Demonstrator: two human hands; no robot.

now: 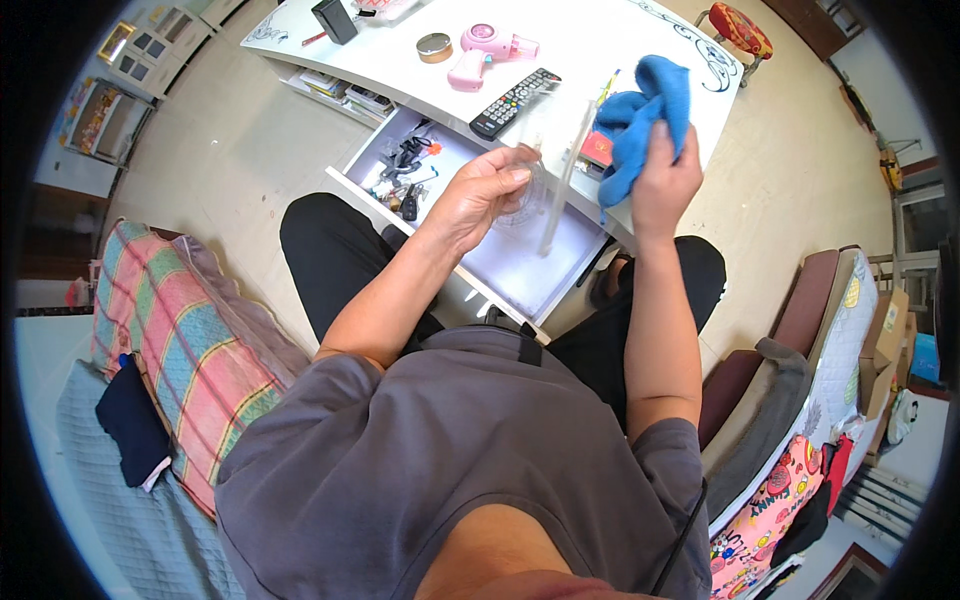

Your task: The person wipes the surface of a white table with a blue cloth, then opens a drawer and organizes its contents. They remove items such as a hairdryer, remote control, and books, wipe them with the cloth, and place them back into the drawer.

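Observation:
My left hand [495, 187] grips a clear plastic container [534, 187] by its round part, above the open drawer. The container's outline is blurred, and its exact shape cannot be told. My right hand [667, 176] holds a bunched blue cloth [649, 112] over the right part of the white table [592, 45]. A translucent strip [566, 180] slants between the hands; whether it is part of the container cannot be told. Beyond my left hand, a black remote control [514, 103] lies on the table. A red item [598, 148] shows partly behind the cloth.
The pulled-out drawer [465, 276] holds cables and small items on its left side. A pink toy gun [480, 60], a round tin [434, 47] and a black box [334, 21] stand or lie on the table. A patterned stool [739, 28] is beyond its right end.

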